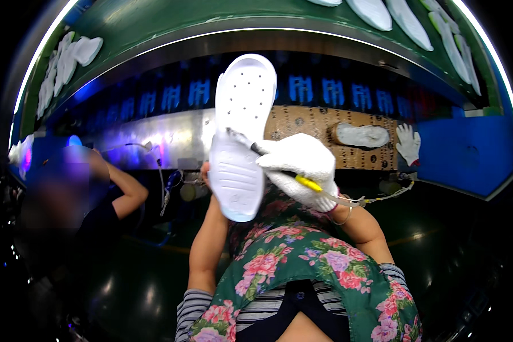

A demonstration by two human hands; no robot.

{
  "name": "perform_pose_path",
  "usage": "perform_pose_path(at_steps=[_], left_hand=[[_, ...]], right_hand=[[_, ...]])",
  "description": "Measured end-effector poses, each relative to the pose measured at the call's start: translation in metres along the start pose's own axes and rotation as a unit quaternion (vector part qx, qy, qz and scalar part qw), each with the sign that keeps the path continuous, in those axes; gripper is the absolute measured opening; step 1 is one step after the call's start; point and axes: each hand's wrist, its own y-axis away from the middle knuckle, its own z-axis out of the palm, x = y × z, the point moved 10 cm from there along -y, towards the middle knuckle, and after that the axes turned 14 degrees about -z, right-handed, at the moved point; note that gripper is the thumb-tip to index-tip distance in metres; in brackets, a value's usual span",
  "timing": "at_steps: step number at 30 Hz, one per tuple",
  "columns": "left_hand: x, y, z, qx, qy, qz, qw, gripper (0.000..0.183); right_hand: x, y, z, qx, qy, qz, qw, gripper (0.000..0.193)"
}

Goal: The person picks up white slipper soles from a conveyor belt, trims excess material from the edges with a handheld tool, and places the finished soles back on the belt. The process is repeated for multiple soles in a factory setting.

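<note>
A white shoe sole (239, 154) is held up in front of me, its inner face toward me, with small dark holes at the far end and ridges at the near end. My left hand (206, 174) grips it at its left edge; most of that hand is hidden behind the sole. My right hand (302, 165), in a white knitted glove, is closed around a slim brush (255, 149) with a yellow part and a thin tube at its back end. The brush tip touches the middle of the sole's face.
Beyond the sole, a brown cardboard sheet (302, 122) carries another white sole (362, 135), with a white glove (408, 143) beside it. Several white soles (369, 12) lie on the green conveyor (222, 17) above. A person (125, 194) is at the left. Metal worktop (179, 137) adjoins the cardboard.
</note>
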Motion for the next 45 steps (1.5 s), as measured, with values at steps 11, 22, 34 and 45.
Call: perform_pose_path(at_steps=[11, 22, 34, 45], left_hand=[[-0.056, -0.064, 0.041, 0.003, 0.102, 0.026, 0.994, 0.102], [-0.06, -0.07, 0.0, 0.183, -0.08, 0.01, 0.98, 0.104], [-0.029, -0.089, 0.022, 0.146, -0.178, 0.038, 0.972, 0.109], [-0.019, -0.117, 0.029, 0.027, -0.102, 0.032, 0.994, 0.125]], right_hand=[[0.004, -0.016, -0.013, 0.005, 0.049, 0.009, 0.999, 0.03], [0.018, -0.006, -0.012, 0.075, 0.042, 0.095, 0.992, 0.026], [0.021, -0.006, 0.002, 0.057, 0.051, 0.054, 0.996, 0.026], [0.058, 0.053, 0.019, 0.206, -0.214, 0.286, 0.911, 0.028]])
